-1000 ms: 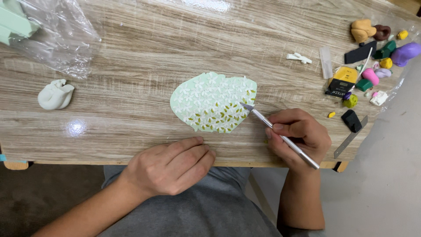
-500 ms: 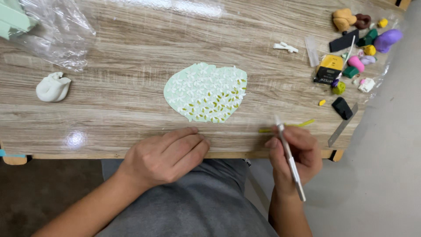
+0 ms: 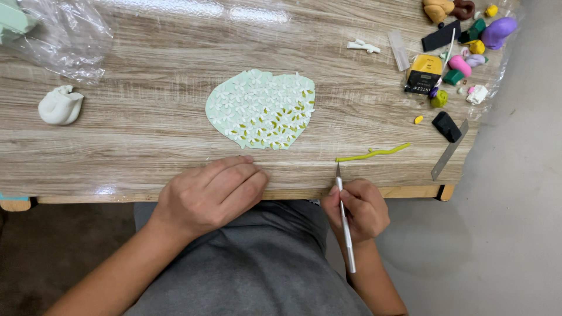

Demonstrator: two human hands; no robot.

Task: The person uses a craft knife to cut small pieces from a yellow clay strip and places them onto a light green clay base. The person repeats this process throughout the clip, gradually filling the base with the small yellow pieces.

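Pale-green flat clay slab dotted with white flowers [image 3: 261, 110] lies beyond both hands. The right hand [image 3: 358, 206] has pulled back from it, fingers gripping the slim silver craft knife [image 3: 345, 222], whose tip now nears a thin yellow-green clay strand [image 3: 373, 153]. The left hand [image 3: 212, 192] rests loose, holding nothing, at the wooden table [image 3: 146, 152] edge.

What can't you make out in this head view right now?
- Tip of the craft knife: too small to tell whether it touches the table.
- Right hand palm: turned under, its grip hidden.
- Pale green thing: cut off by the left edge.
- Small clay pieces: too small to sort.
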